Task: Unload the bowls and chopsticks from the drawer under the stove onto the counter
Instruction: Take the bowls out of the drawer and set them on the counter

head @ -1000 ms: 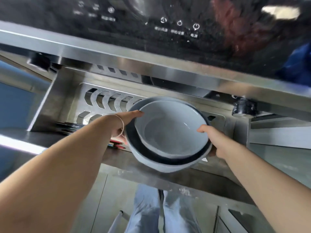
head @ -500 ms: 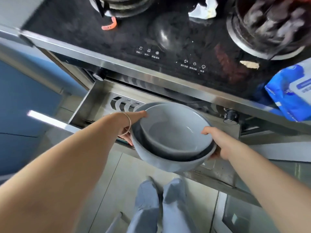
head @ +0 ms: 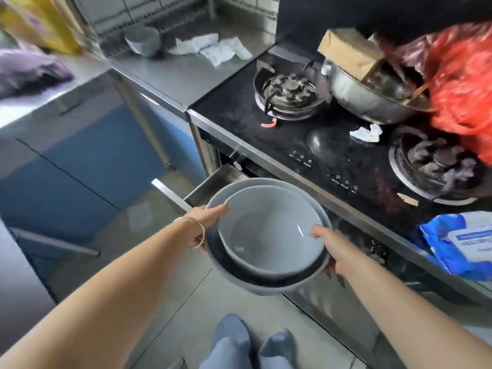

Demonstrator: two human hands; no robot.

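I hold a stack of grey bowls (head: 269, 233), a smaller one nested in a larger one, in front of the stove. My left hand (head: 205, 222) grips the stack's left rim, thumb over the edge. My right hand (head: 332, 246) grips the right rim. The stack hangs over the open steel drawer (head: 210, 182) under the stove and hides most of its inside. No chopsticks are visible. The steel counter (head: 181, 73) stretches to the left of the stove, at the back.
The black stove top (head: 306, 139) carries two burners, a steel pot (head: 372, 94), a red bag (head: 463, 83) and paper scraps. A blue wipes pack (head: 463, 243) lies at the right. On the counter stand a grey cup (head: 142, 39) and white papers (head: 213, 47). Blue cabinet fronts are on the left.
The bowl stack has risen out of the drawer, held in both hands. My view has lifted, so the whole stove top and the counter behind it have come into sight.
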